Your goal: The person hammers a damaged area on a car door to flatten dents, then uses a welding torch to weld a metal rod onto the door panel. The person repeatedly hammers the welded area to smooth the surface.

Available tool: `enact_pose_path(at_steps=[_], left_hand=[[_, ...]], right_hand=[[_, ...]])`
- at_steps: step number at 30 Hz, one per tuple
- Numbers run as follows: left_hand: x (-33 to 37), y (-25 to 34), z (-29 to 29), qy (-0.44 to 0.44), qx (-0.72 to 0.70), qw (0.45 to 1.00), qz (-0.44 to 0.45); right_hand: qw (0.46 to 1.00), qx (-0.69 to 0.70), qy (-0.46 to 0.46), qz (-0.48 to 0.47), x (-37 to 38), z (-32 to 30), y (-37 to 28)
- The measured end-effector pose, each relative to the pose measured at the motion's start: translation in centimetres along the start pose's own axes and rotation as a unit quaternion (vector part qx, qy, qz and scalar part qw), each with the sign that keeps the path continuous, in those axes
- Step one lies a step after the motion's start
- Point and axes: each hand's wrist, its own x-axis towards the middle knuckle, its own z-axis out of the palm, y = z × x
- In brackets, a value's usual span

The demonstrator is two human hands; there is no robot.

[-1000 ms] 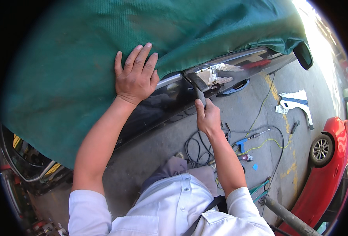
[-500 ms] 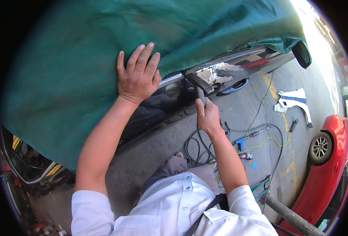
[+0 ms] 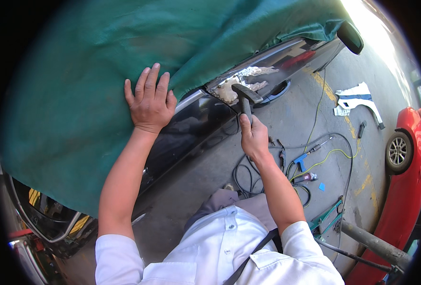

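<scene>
My left hand (image 3: pixel 150 103) lies flat on a green cover (image 3: pixel 77 109) draped over a dark car, its fingers spread. In my right hand (image 3: pixel 255 137) is a hammer (image 3: pixel 246 98), gripped by its handle. The hammer head is over the lower right edge of a bare, scraped patch (image 3: pixel 229 90) on the dark car door (image 3: pixel 286 55); whether it touches the metal I cannot tell. A dark door handle (image 3: pixel 275 94) sits just right of the hammer head. The lower handle is partly hidden by my fingers.
On the grey floor lie coiled cables (image 3: pixel 241 176), a blue-handled tool (image 3: pixel 300 162) and a power tool (image 3: pixel 306 177). A white fender panel (image 3: pixel 359 100) lies farther right. A red car (image 3: pixel 400 199) stands at the right, near a metal pole (image 3: pixel 377 243). The covered car's mirror (image 3: pixel 350 38) juts out.
The hammer head has shifted off the middle of the bare patch toward its lower right, so more of the patch shows. My left hand still rests on the cover. The whole view has shifted slightly.
</scene>
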Motion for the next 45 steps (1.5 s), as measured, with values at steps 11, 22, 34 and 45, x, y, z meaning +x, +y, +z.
enact_pose_path(at_steps=[11, 22, 34, 45], left_hand=[[1.4, 0.9, -1.2, 0.043, 0.009, 0.998, 0.036], [5.7, 2.4, 0.5, -0.008, 0.012, 1.000, 0.023], [4.1, 3.1, 2.9, 0.081, -0.019, 0.997, 0.002], [4.0, 3.0, 3.1, 0.089, -0.033, 0.995, 0.016]], right_hand=[[0.999, 0.024, 0.031, 0.010, -1.4, -0.3, -0.3], [0.990, 0.141, 0.004, -0.021, -1.0, -1.9, -1.1], [0.989, 0.004, -0.043, -0.139, 3.3, 2.0, 0.7], [0.980, 0.039, 0.002, -0.194, 2.7, 2.6, 1.0]])
